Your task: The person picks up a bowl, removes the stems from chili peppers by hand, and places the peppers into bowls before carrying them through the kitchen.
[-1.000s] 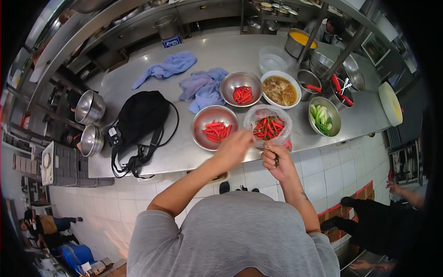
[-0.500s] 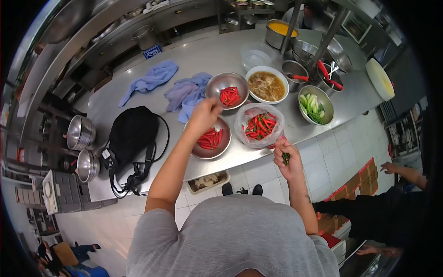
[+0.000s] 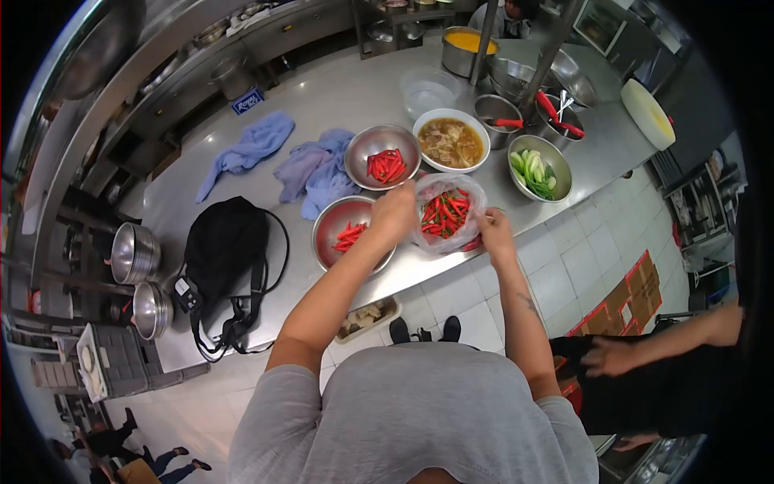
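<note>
Red chilies fill a clear plastic bag [image 3: 444,213] near the front edge of the steel table. My left hand [image 3: 394,211] is closed at the bag's left rim; what its fingers hold, if anything, is hidden. On the bag's right side my right hand [image 3: 493,229] has its fingers bent together at the plastic, and I cannot make out what is in them. A steel bowl [image 3: 363,149] behind my left hand contains red chilies [image 3: 387,166]. Another steel bowl [image 3: 322,226], partly covered by my left forearm, also has chilies [image 3: 350,236] in it.
Behind the bag is a white bowl of soup [image 3: 451,141]. A bowl of green vegetables [image 3: 538,171] sits to the right. Blue cloths [image 3: 246,151] and a black bag [image 3: 228,250] lie on the left. A co-worker's arm [image 3: 661,348] reaches in from the right.
My left hand has moved right, from above the chili bowls to the plastic bag. My right hand has risen to the bag's side; the green stems seen in it earlier no longer show. The co-worker's arm has moved.
</note>
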Available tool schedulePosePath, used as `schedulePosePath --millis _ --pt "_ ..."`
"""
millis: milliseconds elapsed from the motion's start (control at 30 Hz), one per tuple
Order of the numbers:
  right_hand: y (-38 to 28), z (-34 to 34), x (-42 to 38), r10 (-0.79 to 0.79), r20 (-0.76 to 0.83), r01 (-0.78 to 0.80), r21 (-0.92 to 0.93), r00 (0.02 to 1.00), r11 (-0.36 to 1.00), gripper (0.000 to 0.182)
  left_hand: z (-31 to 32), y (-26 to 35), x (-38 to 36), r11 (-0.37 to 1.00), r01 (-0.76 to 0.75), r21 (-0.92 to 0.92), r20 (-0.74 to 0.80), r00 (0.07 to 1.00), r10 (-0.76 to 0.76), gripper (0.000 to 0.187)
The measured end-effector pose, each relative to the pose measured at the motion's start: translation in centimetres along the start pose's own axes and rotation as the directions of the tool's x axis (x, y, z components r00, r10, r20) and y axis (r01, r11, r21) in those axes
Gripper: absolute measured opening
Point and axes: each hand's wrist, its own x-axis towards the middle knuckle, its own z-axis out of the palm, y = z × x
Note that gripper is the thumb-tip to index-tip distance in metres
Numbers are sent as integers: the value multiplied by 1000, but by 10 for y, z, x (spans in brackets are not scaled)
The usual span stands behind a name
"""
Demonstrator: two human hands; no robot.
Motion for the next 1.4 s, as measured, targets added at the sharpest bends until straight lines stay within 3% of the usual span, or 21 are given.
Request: schedulePosePath --millis 33,67,100,167,233,300,400,533,633,667,767,800,900,933,1000,1033,1100,1167,1233,1300,1400 --pt "18 9 11 -129 31 132 -145 991 981 29 0 3 4 1000 0 0 75 997 0 33" --pt "27 15 16 -98 14 98 -27 995 995 20 -1 8 6 990 1 -141 90 996 12 31" --pt "7 8 7 26 44 -35 213 999 976 17 -4 15 6 960 9 -281 104 994 21 28" --pt "-37 -25 -18 232 195 -303 613 953 729 11 -4 28 5 839 37 -543 123 992 36 25" --pt "-50 -54 -26 196 174 -261 709 965 655 10 13 46 7 728 2 -686 104 990 95 22" --pt "-45 -86 -17 57 47 -72 761 997 644 9 17 76 9 621 -47 -782 45 990 132 18" --pt "-90 -123 -6 132 -243 116 789 961 603 12 16 125 19 535 -61 -842 45 982 182 14" --pt "-84 -198 33 21 -327 258 781 945 569 17 33 185 57 500 -98 -860 37 967 254 12" --pt "-54 -259 94 -41 -382 347 782 923 518 15 50 240 91 431 -199 -880 -98 964 245 13" --pt "-65 -267 108 -13 -441 384 766 897 516 12 69 257 112 463 -360 -810 -270 930 250 15" --pt "-46 -315 171 -66 -535 486 701 842 522 8 89 305 162 500 -296 -814 -201 951 237 14" --pt "-61 -316 180 -13 -597 515 682 803 520 9 98 318 181 519 -312 -796 -209 946 247 15" --pt "-25 -353 237 -218 -517 555 696 828 456 9 127 341 218 615 -330 -716 -250 944 216 21" --pt "-1 -360 266 -37 -532 440 657 846 613 12 138 342 222 671 -321 -669 -280 944 173 23" --pt "39 -355 285 -69 -456 252 355 887 900 14 151 333 216 744 -324 -584 -290 940 181 33" --pt "45 -352 291 -90 -417 174 167 904 970 16 155 325 206 750 -301 -589 -276 947 163 34" --pt "41 -337 272 -207 -460 260 54 863 964 17 157 299 185 759 -186 -624 -120 982 143 37" --pt "12 -308 238 -221 -349 300 191 911 935 19 142 274 158 762 -49 -646 46 994 103 44" --pt "-26 -262 191 -392 -142 411 146 909 900 15 115 256 128 746 54 -663 167 983 78 54" --pt "-35 -228 156 -318 273 234 298 908 925 14 108 235 106 745 -14 -667 55 996 68 62" --pt "-59 -163 109 -261 471 69 386 843 920 13 88 214 75 792 1 -610 -14 1000 -12 69"
